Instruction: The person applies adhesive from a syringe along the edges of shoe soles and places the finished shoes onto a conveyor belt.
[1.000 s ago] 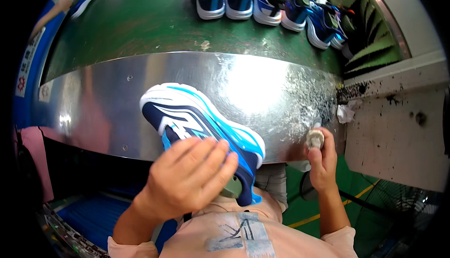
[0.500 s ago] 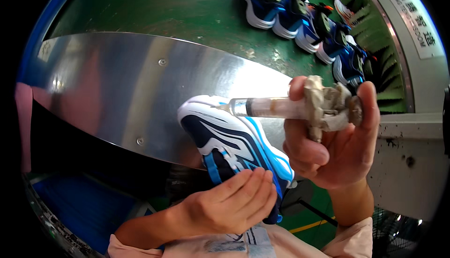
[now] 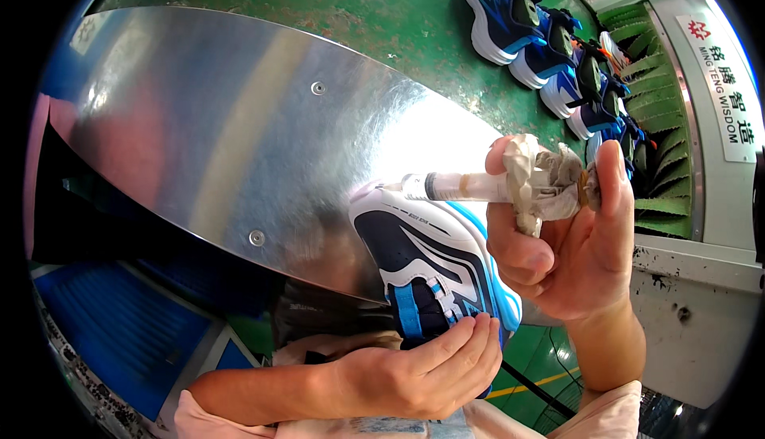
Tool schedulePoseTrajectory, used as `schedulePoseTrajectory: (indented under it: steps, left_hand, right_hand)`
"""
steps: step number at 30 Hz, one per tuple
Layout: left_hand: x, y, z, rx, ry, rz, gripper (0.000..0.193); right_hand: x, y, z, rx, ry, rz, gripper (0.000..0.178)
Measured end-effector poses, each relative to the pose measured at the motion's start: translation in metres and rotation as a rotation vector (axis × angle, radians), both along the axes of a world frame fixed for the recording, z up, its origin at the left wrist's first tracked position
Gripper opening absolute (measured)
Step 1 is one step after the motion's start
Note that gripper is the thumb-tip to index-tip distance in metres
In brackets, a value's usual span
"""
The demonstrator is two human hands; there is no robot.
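A dark navy, white and blue sneaker [image 3: 414, 236] is tilted over the near edge of the metal plate, its toe pointing up and left. My left hand [image 3: 430, 367] grips it by the collar side, fingers closed along the upper; the heel is partly hidden. In my right hand [image 3: 562, 260] is a clear syringe [image 3: 466, 186], held level between the fingers, with the thumb at the plunger end. Crumpled, pale wrapping surrounds its rear. The syringe's narrow tip lies at the white sole edge by the toe; whether it touches is too small to tell.
Beyond the metal plate [image 3: 231, 120] runs a green conveyor belt [image 3: 351, 1]. Several similar sneakers [image 3: 498, 21] stand on it in a row toward a green strip curtain [image 3: 661, 128] in a white machine housing [image 3: 701, 280]. A blue ribbed surface [image 3: 127, 335] lies lower left.
The view has shifted, and the held sneaker sits farther right and lower in it. The syringe tip stays by the toe. The belt's row of sneakers appears closer to the curtain.
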State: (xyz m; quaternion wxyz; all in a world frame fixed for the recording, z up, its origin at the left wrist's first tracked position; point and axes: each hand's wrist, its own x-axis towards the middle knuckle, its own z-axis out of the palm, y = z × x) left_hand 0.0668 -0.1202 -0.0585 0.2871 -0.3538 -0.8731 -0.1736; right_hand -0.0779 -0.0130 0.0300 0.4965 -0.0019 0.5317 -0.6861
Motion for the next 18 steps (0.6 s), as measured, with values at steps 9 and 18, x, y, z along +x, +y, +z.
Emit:
schedulePoseTrajectory:
  steps: [9, 18]
  left_hand:
    - [0.000, -0.001, 0.004, 0.013, -0.040, -0.019, 0.021]
    - [-0.001, -0.001, 0.012, -0.001, -0.097, -0.019, 0.019]
  right_hand:
    - [0.018, 0.027, 0.011, 0.050, 0.195, 0.009, 0.083]
    - [0.056, 0.083, -0.002, -0.090, 0.119, -0.179, 0.093]
